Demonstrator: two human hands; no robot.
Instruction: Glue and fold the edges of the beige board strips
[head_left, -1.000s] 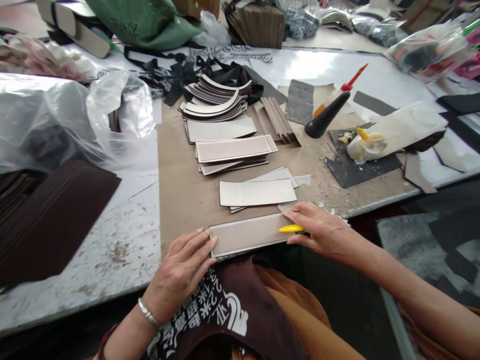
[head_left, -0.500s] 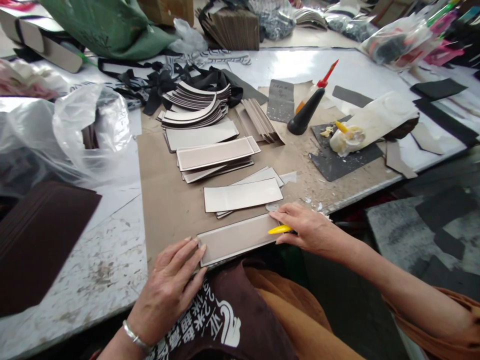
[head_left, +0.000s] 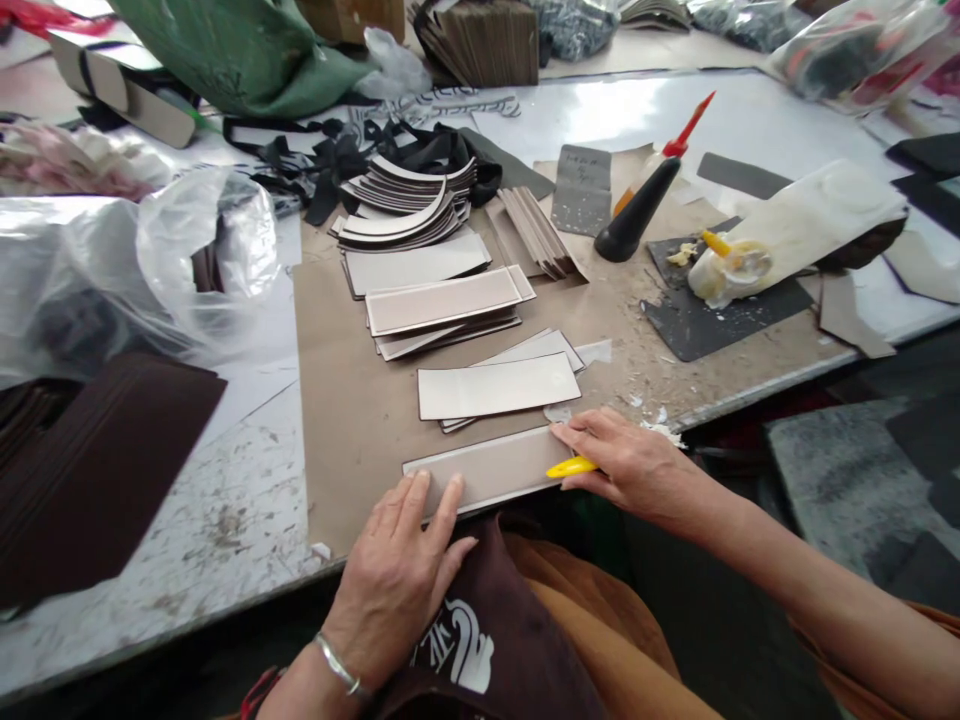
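Observation:
A long beige panel with a pale border (head_left: 495, 468) lies flat at the table's front edge. My left hand (head_left: 405, 550) rests on its left end, fingers stretched out and spread, holding nothing. At its right end my right hand (head_left: 626, 460) has thumb and fingers about the panel's corner. A yellow tool with a tapered tip (head_left: 572, 467) is gripped in that hand, pointing left over the panel; the rest of it is hidden by the fingers. Just behind the panel lie white rectangular pieces (head_left: 499, 386), overlapping each other.
Stacked beige panels (head_left: 446, 303) and curved strips (head_left: 401, 215) stand farther back on brown board (head_left: 345, 400). A black cone with a red nozzle (head_left: 637, 210) and a glue-smeared white bottle (head_left: 802, 230) are right. Dark brown sheets (head_left: 105, 480) and plastic bags (head_left: 210, 250) lie left.
My left hand has slid right and farther onto the panel, its fingertips now on the upper face. My right hand keeps its hold at the right end. The camera view has shifted slightly.

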